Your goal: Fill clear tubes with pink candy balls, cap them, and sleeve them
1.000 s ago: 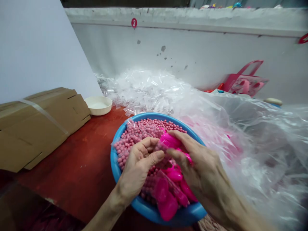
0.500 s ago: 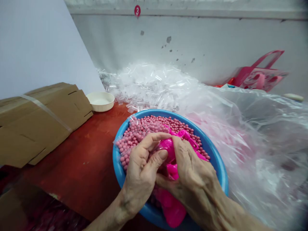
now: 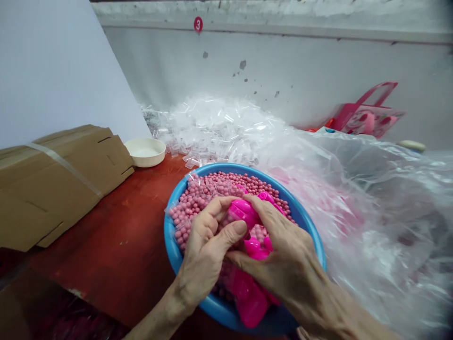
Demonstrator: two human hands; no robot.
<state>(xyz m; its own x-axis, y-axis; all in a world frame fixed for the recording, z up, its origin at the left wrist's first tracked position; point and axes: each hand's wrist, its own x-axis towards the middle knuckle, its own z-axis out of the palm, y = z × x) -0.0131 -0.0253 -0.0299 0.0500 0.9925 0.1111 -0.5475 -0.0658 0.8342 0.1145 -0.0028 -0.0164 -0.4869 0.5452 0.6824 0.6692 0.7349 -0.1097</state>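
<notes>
Over a blue basin (image 3: 169,248), my left hand (image 3: 207,248) and my right hand (image 3: 286,250) close together around a glossy bright pink plastic piece (image 3: 243,211) with a rounded top. The left thumb and fingers pinch its left side; the right fingers curl over its right side. Small pink balls (image 3: 247,180) fill the basin, and clear packets (image 3: 208,186) lie on them at the left. More bright pink plastic parts (image 3: 249,302) rest in the basin below and behind my hands. My palms hide part of the held piece.
Strapped flat brown cardboard (image 3: 67,174) and a shallow white dish (image 3: 146,153) sit left on the red table (image 3: 130,236). Clear plastic pieces (image 3: 212,123) are heaped behind the basin. Clear plastic sheeting (image 3: 382,198) spreads at right, near a pink bag (image 3: 368,113) by the wall.
The rounded top of the pink piece shows more between my hands. My right fingers have shifted slightly left and opened a little around it. The camera view has shifted a little.
</notes>
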